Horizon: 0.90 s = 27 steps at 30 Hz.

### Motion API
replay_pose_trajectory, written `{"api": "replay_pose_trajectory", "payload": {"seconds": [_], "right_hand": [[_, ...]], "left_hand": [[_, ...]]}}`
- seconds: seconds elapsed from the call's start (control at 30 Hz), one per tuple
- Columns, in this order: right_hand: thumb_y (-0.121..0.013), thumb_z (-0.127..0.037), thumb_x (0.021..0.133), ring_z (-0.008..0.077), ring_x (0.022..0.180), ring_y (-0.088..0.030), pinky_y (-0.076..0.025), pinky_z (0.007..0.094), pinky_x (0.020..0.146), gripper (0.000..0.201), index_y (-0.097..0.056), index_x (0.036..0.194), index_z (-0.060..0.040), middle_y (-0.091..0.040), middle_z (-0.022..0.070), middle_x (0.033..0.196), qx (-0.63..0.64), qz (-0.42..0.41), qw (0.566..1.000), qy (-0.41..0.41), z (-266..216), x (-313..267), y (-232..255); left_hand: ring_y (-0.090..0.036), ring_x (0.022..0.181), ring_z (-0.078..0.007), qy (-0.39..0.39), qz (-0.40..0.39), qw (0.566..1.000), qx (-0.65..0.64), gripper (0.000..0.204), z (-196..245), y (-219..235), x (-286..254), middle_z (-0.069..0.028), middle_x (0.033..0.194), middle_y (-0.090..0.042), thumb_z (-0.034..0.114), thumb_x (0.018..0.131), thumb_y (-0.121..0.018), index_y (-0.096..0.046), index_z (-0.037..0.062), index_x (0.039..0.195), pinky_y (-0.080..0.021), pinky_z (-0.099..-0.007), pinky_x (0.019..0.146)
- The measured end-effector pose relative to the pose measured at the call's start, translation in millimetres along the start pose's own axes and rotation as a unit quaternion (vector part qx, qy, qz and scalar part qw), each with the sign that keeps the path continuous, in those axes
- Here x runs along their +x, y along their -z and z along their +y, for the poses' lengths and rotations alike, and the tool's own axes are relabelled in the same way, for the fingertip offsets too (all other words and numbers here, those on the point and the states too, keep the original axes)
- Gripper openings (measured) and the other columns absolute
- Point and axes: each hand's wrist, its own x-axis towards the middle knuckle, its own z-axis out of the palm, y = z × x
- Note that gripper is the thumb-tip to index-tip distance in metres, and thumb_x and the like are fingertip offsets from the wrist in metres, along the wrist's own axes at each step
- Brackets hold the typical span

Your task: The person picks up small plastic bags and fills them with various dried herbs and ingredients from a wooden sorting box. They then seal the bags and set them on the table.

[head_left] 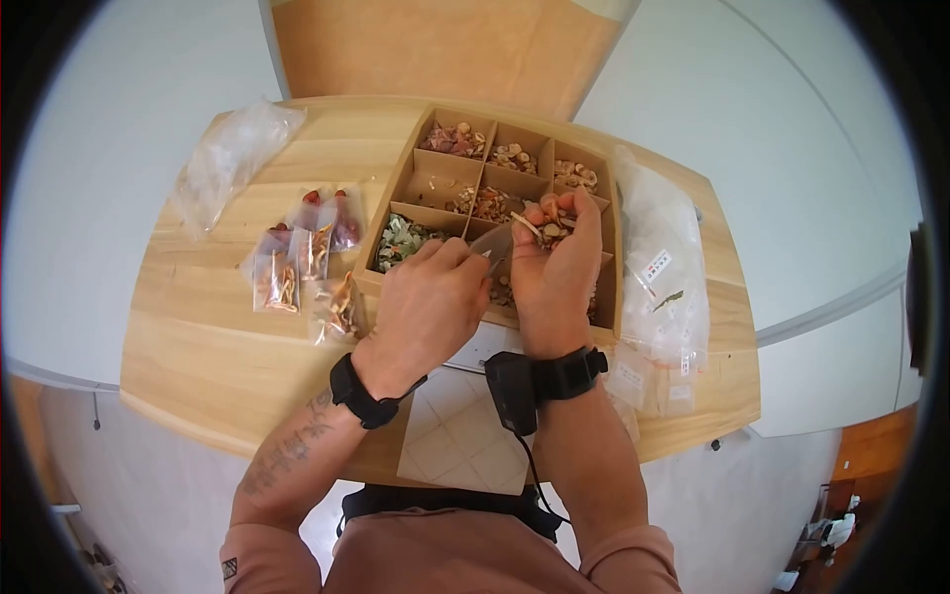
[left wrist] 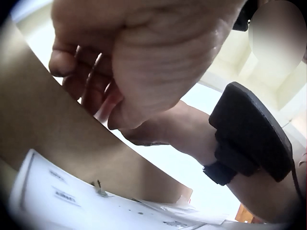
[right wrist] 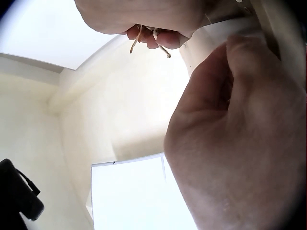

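My right hand (head_left: 556,272) is turned palm up over the divided box (head_left: 616,297). Its fingers curl round a small heap of dried herb pieces (head_left: 554,230). In the right wrist view, thin dried strips (right wrist: 162,49) poke out below those fingers. Back up and curled, my left hand (head_left: 430,297) is beside it, over the box's near side. It pinches a small clear plastic bag (head_left: 488,241), which stands close to the right hand. The left hand's curled fingers (left wrist: 91,88) show in the left wrist view, level with the box's wall.
Green dried leaves (head_left: 401,241) fill a left compartment; others hold dried slices (head_left: 515,156) and reddish pieces (head_left: 455,139). Several filled small bags (head_left: 277,277) lie left of the box. A large clear bag (head_left: 237,148) lies back left, labelled bags (head_left: 663,267) right. A white sheet (head_left: 460,431) overhangs the front edge.
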Motion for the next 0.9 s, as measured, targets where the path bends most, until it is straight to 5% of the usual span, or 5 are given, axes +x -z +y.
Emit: {"api": "replay_pose_trajectory", "payload": {"seconds": [0.6,0.77,0.9], "right_hand": [[-0.056,-0.028,0.100,0.0160,0.074,-0.054,-0.049,0.0321,0.068,0.027,-0.054,0.086,-0.0055,-0.055,0.0062,0.086,-0.084,-0.005,0.994,0.067,10.6,-8.3,-4.0],[-0.055,-0.007,0.097,0.0187,0.075,-0.058,-0.051,0.0317,0.071,0.011,-0.054,0.104,0.0014,-0.056,0.0076,0.091,-0.347,-0.089,0.903,0.238,18.6,-6.6,10.5],[-0.051,0.006,0.093,0.0207,0.077,-0.060,-0.052,0.0318,0.073,0.024,-0.051,0.117,0.0039,-0.057,0.0081,0.094,-0.218,-0.070,0.964,0.137,9.2,-5.5,5.2]], "left_hand": [[-0.057,0.077,-0.0237,-0.024,-0.021,0.999,0.015,0.021,2.9,0.5,-6.7,-0.0025,0.079,-0.055,0.016,0.074,-0.073,-0.072,0.0143,0.096,-0.049,-0.0352,0.066],[-0.056,0.078,-0.0234,-0.016,-0.024,1.000,0.013,0.021,1.2,-1.0,-8.0,-0.0023,0.078,-0.055,0.017,0.075,-0.073,-0.072,0.0146,0.095,-0.049,-0.0353,0.068],[-0.057,0.079,-0.0236,-0.014,-0.028,0.999,0.014,0.022,1.0,-0.9,-8.3,-0.0025,0.078,-0.056,0.017,0.075,-0.073,-0.072,0.0141,0.096,-0.049,-0.0355,0.069]]}}
